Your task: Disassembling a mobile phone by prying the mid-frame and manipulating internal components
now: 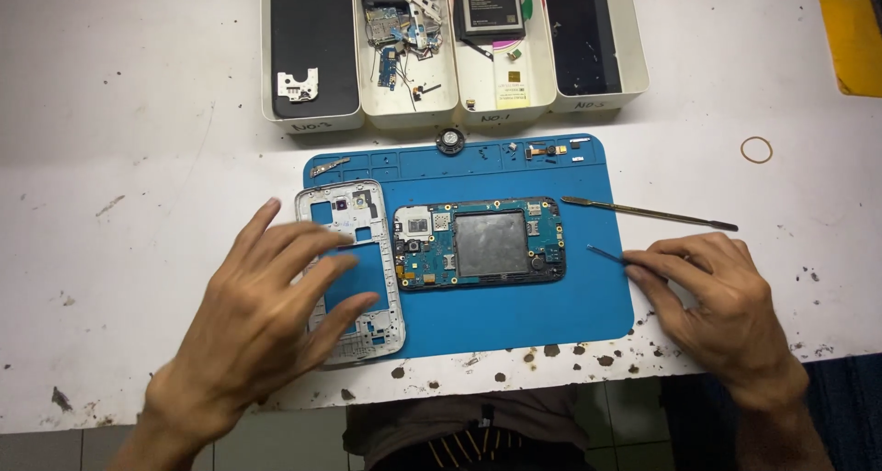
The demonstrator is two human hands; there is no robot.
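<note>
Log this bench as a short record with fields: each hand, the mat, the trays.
left hand: spread over the silver phone midframe, touching it
right hand: pinching thin tweezers at the mat's right edge
blue repair mat: holds the midframe and a phone circuit board, side by side
metal pry tool: lies across the mat's right edge, untouched
white trays: four, holding phone parts

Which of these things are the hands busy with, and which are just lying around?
In use:
- silver phone frame, under the left hand
- thin blue tool, in the grip of the right hand
- phone circuit board, between both hands on the blue mat

Lying about:
- long metal pry tool
- rubber band
- white trays of phone parts
- small round speaker
</note>
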